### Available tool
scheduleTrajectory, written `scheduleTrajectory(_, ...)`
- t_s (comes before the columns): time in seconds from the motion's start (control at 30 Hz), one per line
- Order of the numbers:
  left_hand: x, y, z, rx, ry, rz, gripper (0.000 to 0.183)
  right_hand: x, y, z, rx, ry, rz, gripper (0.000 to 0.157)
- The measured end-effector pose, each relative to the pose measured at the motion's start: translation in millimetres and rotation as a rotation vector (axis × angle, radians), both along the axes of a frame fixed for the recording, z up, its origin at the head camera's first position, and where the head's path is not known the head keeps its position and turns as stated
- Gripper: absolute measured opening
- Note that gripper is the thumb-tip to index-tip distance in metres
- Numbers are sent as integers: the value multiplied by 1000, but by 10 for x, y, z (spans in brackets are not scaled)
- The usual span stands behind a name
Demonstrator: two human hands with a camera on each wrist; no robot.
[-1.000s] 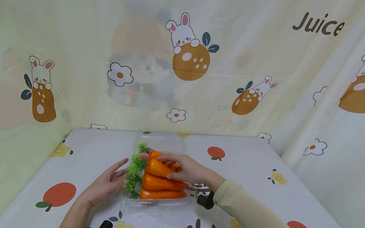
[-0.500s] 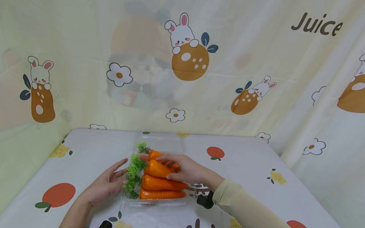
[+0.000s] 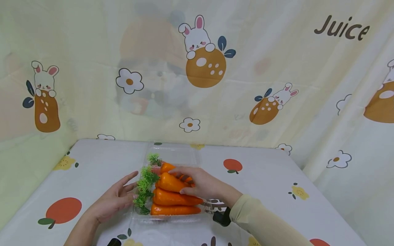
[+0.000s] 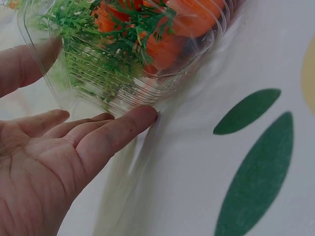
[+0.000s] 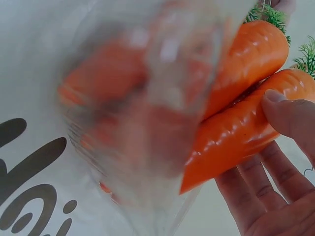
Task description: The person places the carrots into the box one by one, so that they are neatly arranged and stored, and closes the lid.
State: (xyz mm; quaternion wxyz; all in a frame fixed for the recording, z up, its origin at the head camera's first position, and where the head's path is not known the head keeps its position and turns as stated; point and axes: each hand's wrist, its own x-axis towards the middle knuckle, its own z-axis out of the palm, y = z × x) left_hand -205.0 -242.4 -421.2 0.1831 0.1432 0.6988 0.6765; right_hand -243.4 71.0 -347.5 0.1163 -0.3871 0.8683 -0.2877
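Note:
Several orange toy carrots with green plastic tops lie in a clear plastic box. My right hand reaches over them from the right and grips one upper carrot; in the right wrist view its thumb lies on top of that carrot and the fingers pass beneath. At the box's left side is my left hand, fingers extended. The left wrist view shows its fingertips right at the box's ribbed wall, beside the leafy tops. Two more carrots, one lower carrot among them, lie nearest the front wall.
The box's clear lid lies folded back behind it. A white printed cloth covers the table, and a patterned curtain hangs along the back and sides. A black wrist strap piece sits under the right wrist.

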Motion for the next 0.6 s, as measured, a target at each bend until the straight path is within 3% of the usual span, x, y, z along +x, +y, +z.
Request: scheduleTrajectory(0.6,-6,6,2,5,-15,4,91,12,58,59,2,-46,-35,58)
